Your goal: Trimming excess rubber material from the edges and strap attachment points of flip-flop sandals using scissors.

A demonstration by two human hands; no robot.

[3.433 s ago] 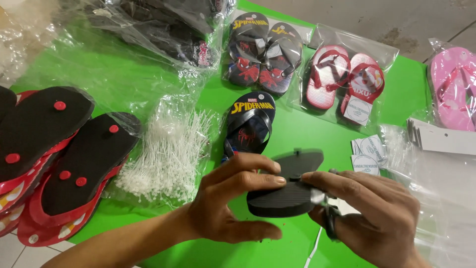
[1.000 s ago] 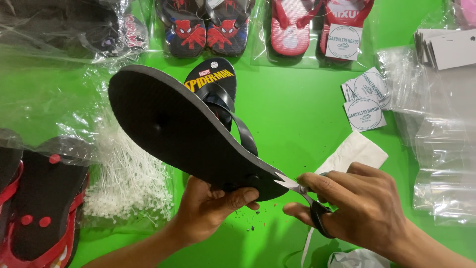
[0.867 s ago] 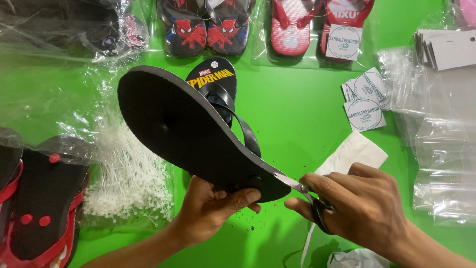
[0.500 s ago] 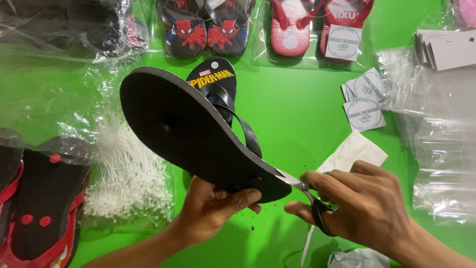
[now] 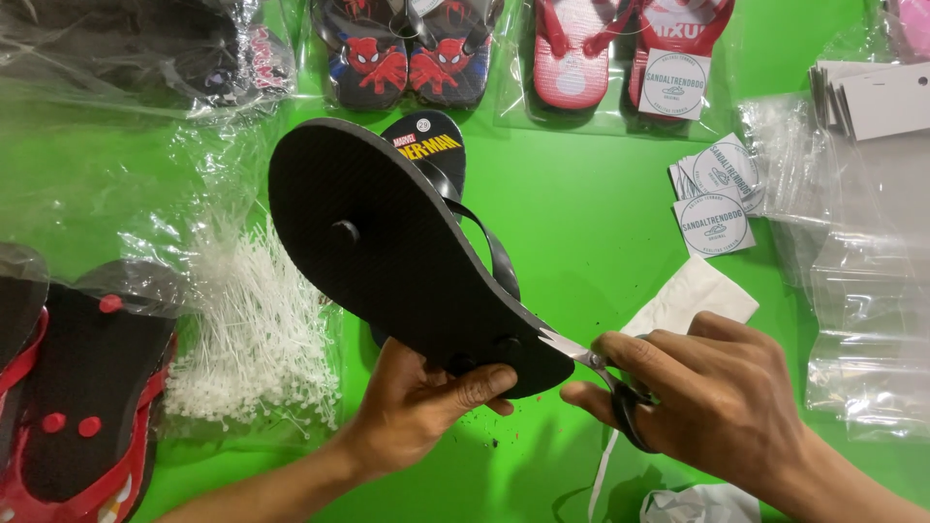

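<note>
My left hand grips the heel end of a black flip-flop, held sole up and tilted over the green table. Its black strap hangs on the far side. My right hand holds a pair of scissors, whose blades touch the edge of the heel. A second black flip-flop with a printed insole lies on the table under the raised one, mostly hidden.
A heap of white plastic ties lies left of my hands. Red-and-black flip-flops sit at far left. Bagged pairs line the back. Round paper tags, white paper and clear bags lie right.
The flip-flop was turned from flat to sole up. In the last second it shifted slightly right and the scissors stayed at the heel edge.
</note>
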